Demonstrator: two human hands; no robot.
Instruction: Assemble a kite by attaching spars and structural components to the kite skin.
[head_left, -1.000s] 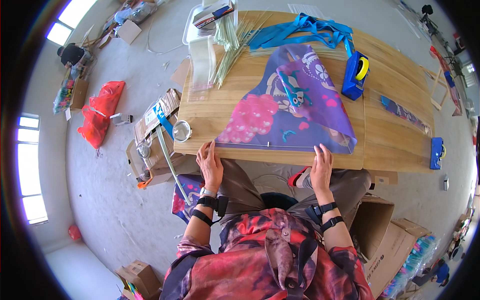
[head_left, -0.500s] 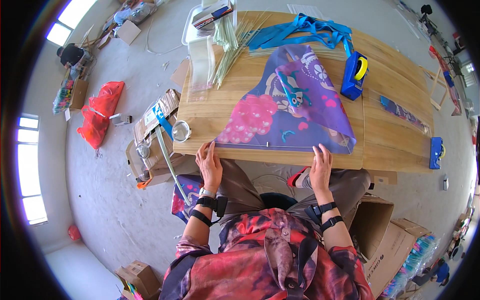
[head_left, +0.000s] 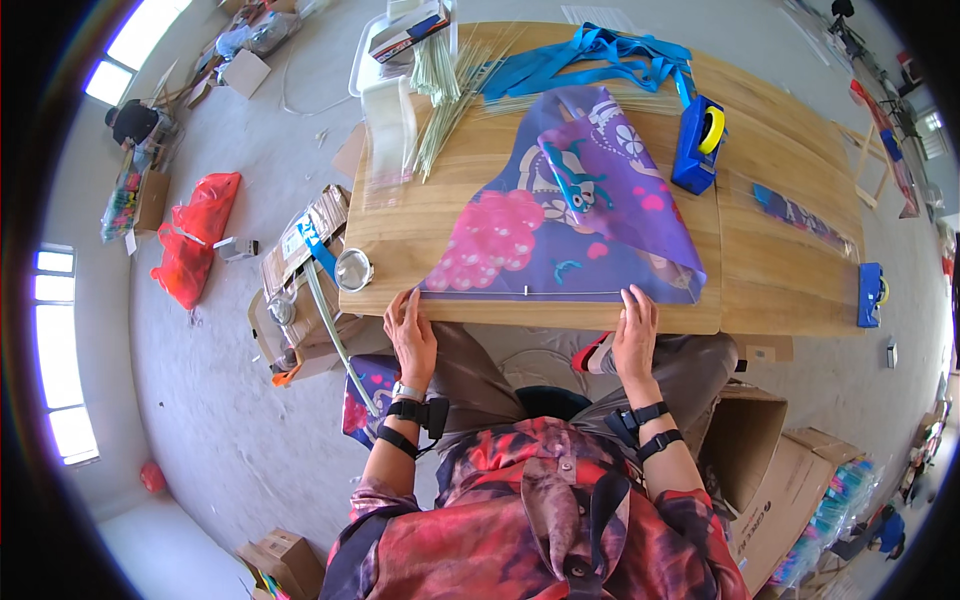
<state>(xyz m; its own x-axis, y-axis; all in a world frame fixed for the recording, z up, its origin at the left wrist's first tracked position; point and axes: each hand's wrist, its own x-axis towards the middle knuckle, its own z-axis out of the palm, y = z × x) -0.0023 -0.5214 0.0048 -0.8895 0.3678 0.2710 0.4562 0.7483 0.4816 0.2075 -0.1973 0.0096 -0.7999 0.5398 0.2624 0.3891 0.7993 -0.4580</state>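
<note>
A purple printed fabric point(head_left: 575, 215) with pink bubble shapes and a blue figure lies on the wooden table, its right part folded over. Along its near edge runs a thin white rod point(head_left: 470, 292) with a small white piece point(head_left: 526, 291) near the middle. My left hand point(head_left: 412, 340) rests at the rod's left end, fingers stretched out and fingertips touching the fabric's corner. At the rod's other end lies my right hand point(head_left: 634, 338), its fingers also extended with the tips on the edge. Both thumbs are partly hidden.
A blue tape dispenser point(head_left: 697, 148) stands right of the fabric, and a second dispenser point(head_left: 871, 295) is at the table's right end. Blue ribbon point(head_left: 590, 68) and pale thin sticks point(head_left: 440, 110) lie at the back. A round clear container point(head_left: 354, 270) sits by the left edge.
The whole view has shifted slightly, moving the table a little left in the picture. Both hands keep their places at the rod's two ends.
</note>
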